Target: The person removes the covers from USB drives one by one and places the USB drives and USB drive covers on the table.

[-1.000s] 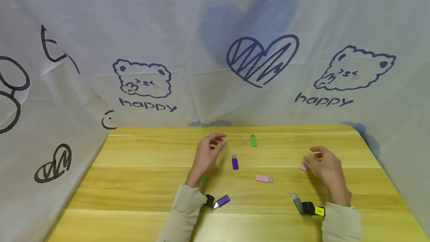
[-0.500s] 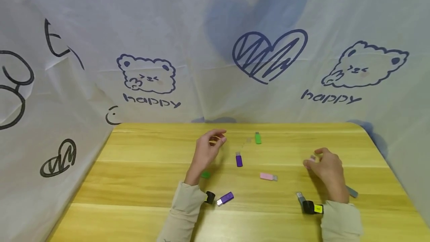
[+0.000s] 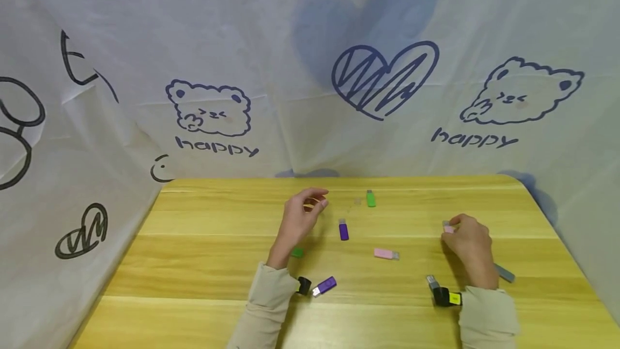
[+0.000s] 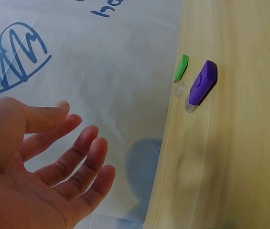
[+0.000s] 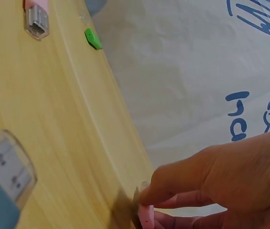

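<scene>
My right hand [image 3: 470, 241] pinches a pink USB stick [image 3: 448, 228] between thumb and fingers over the right part of the table. In the right wrist view that pink stick [image 5: 146, 217] is partly covered by the thumb. My left hand [image 3: 298, 218] hovers with loosely bent fingers and holds nothing. To its right lie a purple USB stick [image 3: 343, 230] and, farther back, a green one [image 3: 371, 199]. Another pink USB stick [image 3: 384, 253] lies between the hands. Near the right wrist are two grey-blue USB sticks, one [image 3: 432, 281] partly behind the wrist camera, the other [image 3: 505, 273] beside the forearm.
A second purple USB stick [image 3: 325, 286] lies next to the left wrist camera [image 3: 303, 285]. A second green one [image 3: 297, 252] is partly hidden by the left wrist. The wooden table [image 3: 203, 263] ends at a white printed cloth [image 3: 290, 123] behind and at the sides.
My right fingers have closed round the pink USB stick and turned it so its end points up. The left hand has hardly moved. The head view has shifted slightly.
</scene>
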A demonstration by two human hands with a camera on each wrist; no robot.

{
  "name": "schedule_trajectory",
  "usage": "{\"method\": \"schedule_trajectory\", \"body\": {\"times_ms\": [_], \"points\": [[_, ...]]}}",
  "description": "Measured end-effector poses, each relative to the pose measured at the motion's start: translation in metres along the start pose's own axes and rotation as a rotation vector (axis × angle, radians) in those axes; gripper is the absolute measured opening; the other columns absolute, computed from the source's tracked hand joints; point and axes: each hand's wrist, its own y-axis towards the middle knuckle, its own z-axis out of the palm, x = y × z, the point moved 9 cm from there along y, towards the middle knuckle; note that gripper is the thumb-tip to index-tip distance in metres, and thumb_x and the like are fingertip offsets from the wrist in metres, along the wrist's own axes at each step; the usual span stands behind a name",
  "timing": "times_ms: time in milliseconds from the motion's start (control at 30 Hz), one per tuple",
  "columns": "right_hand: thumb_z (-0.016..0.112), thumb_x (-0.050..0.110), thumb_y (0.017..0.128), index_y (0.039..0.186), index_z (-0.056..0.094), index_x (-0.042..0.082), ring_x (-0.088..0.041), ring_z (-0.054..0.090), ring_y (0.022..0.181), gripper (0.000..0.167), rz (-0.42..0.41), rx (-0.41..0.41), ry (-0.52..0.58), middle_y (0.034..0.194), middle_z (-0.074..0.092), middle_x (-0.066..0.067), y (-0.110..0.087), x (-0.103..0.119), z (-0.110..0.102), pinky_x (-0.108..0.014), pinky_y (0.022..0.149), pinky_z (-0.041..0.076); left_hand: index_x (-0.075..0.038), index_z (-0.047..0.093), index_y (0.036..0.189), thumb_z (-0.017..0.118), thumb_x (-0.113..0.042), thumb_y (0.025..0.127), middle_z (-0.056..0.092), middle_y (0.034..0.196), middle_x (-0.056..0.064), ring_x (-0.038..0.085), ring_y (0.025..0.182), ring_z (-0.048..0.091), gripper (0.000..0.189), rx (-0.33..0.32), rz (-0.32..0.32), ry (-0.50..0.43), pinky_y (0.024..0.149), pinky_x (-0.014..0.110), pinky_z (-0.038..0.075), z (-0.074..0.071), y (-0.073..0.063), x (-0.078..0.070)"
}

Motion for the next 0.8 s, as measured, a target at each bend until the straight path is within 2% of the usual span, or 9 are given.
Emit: {"method": "schedule_trajectory", "body": {"times_ms": [167,333,467,600,733,800], "points": [[0.059,0.016,0.097,0.128,0.058,-0.014,-0.051,0.059,0.104,0.043,0.01,-0.015,0.025,0.119,0.064,-0.033,-0.001,0.002,0.0,-0.059,0.081,0.051,-0.005,0.073,0.12,0.068,-0.01,0.1,0.072,0.108,0.012,0.03,0.098,0.069,0.021,0.003,0.007,-0.007,0.085,0.044,0.058,-0.001,0.0,-0.002],[0.054,0.02,0.105,0.132,0.059,-0.012,-0.047,0.061,0.103,0.043,-0.026,-0.037,0.035,0.12,0.064,-0.033,-0.005,0.012,-0.004,-0.053,0.078,0.054,-0.006,0.074,0.12,0.068,-0.01,0.1,0.072,0.109,0.011,0.031,0.1,0.069,0.021,0.008,0.01,-0.024,0.086,0.046,0.058,0.0,-0.001,-0.005],[0.056,0.02,0.107,0.128,0.063,-0.013,-0.044,0.064,0.101,0.04,-0.147,-0.079,0.076,0.117,0.066,-0.032,-0.012,0.032,-0.01,-0.052,0.077,0.056,-0.005,0.073,0.121,0.067,-0.012,0.101,0.072,0.11,0.012,0.033,0.101,0.068,0.021,0.029,0.02,-0.044,0.087,0.049,0.057,0.003,-0.001,-0.008],[0.065,0.015,0.102,0.119,0.07,-0.01,-0.042,0.068,0.094,0.03,-0.289,-0.154,0.116,0.109,0.07,-0.028,-0.02,0.062,-0.018,-0.05,0.075,0.058,-0.006,0.073,0.121,0.066,-0.012,0.102,0.072,0.11,0.011,0.031,0.102,0.068,0.022,0.046,0.02,-0.06,0.089,0.049,0.057,0.006,-0.001,-0.011],[0.069,0.012,0.099,0.115,0.073,-0.005,-0.041,0.071,0.092,0.024,-0.373,-0.189,0.143,0.106,0.073,-0.023,-0.027,0.088,-0.022,-0.05,0.076,0.06,-0.006,0.073,0.121,0.067,-0.012,0.101,0.072,0.111,0.01,0.028,0.102,0.068,0.022,0.052,0.027,-0.068,0.088,0.045,0.058,0.007,-0.002,-0.015],[0.069,0.013,0.099,0.115,0.074,-0.004,-0.041,0.071,0.094,0.024,-0.393,-0.173,0.165,0.107,0.073,-0.022,-0.029,0.099,-0.02,-0.051,0.078,0.06,-0.005,0.073,0.121,0.067,-0.012,0.101,0.072,0.111,0.01,0.027,0.102,0.069,0.022,0.056,0.036,-0.07,0.088,0.042,0.058,0.008,-0.002,-0.018]]}}
